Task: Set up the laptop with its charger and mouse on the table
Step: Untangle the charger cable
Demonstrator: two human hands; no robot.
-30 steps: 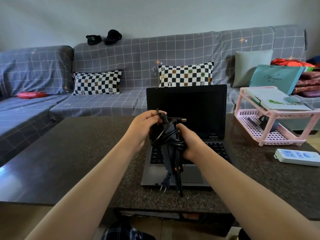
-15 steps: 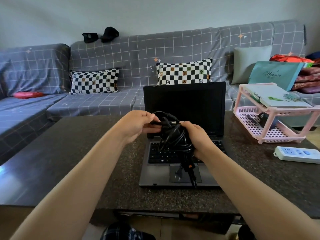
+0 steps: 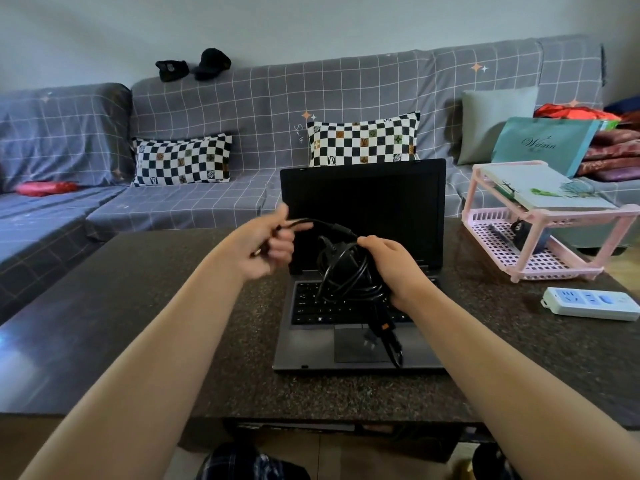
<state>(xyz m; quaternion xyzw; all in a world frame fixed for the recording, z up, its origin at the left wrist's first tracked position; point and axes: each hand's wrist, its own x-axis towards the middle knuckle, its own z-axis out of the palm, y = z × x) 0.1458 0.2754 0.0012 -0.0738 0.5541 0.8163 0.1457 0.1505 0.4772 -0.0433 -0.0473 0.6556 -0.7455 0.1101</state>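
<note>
while the left hand (image 3: 268, 245) is pinched on one black cable end, pulled leftward, the coiled charger (image 3: 349, 275) is gripped by the right hand (image 3: 393, 268) over the open laptop (image 3: 360, 306), plug end hanging toward the table (image 3: 138, 306) edge; bare tabletop is seen left.

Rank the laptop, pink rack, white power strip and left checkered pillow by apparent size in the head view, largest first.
1. laptop
2. pink rack
3. left checkered pillow, farther from the camera, so true size is unsure
4. white power strip

black charger (image 3: 349, 275), pink rack (image 3: 540, 237), checkered pillows (image 3: 363, 140)
</note>
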